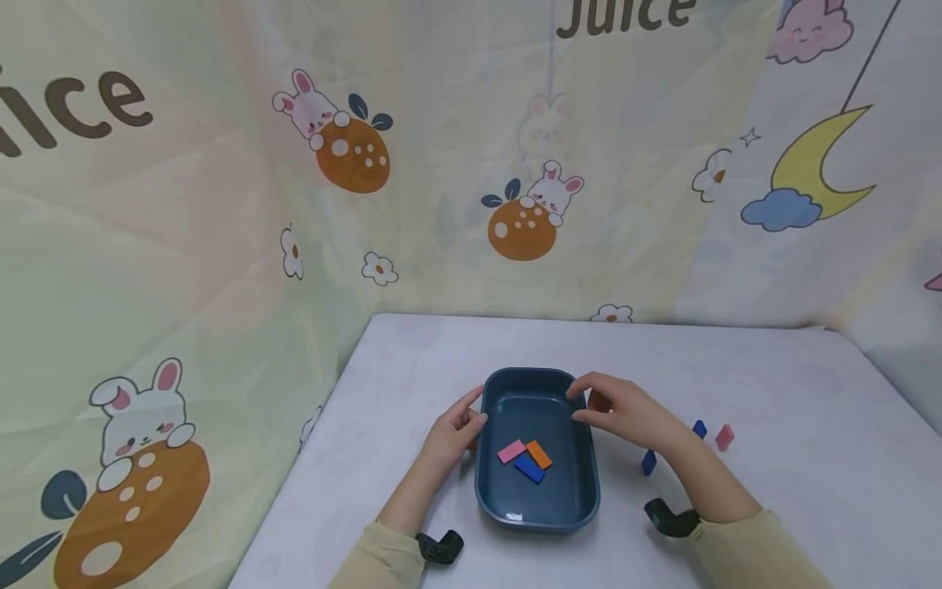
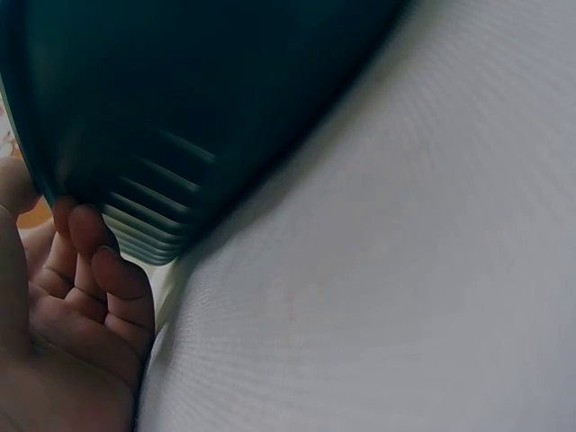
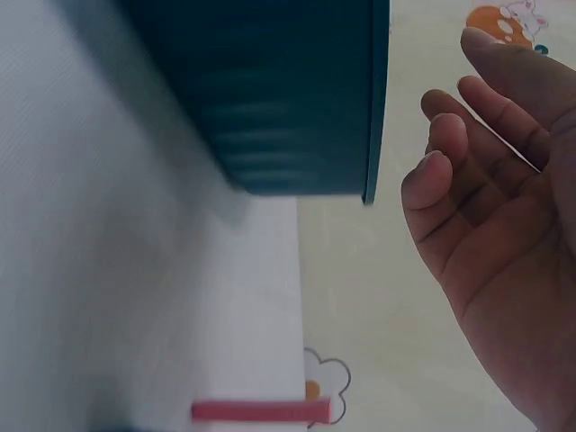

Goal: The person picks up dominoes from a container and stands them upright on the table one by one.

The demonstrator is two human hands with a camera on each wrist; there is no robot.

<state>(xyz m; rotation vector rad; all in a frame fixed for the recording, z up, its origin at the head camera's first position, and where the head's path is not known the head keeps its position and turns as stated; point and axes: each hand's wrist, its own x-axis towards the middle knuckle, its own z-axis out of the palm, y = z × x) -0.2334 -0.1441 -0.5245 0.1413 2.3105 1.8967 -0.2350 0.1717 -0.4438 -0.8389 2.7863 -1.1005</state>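
Observation:
A dark blue tray (image 1: 537, 511) stands on the white table with a pink block (image 1: 511, 451), an orange block (image 1: 539, 454) and a blue block (image 1: 529, 468) lying inside. My left hand (image 1: 450, 438) holds the tray's left rim; the left wrist view has its curled fingers (image 2: 121, 274) against the ribbed outer wall. Around the right rim in the head view is my right hand (image 1: 625, 409), thumb and fingers bent and apart. In the right wrist view a gap separates that hand (image 3: 504, 216) from the tray (image 3: 297, 117), and nothing is in it.
Right of the tray, near my right forearm, two blue blocks (image 1: 648, 462) and a pink block (image 1: 724, 438) stand on the table (image 1: 809, 458). A printed cloth backdrop (image 1: 441, 204) rises behind the table. Each wrist wears a black device (image 1: 441, 547).

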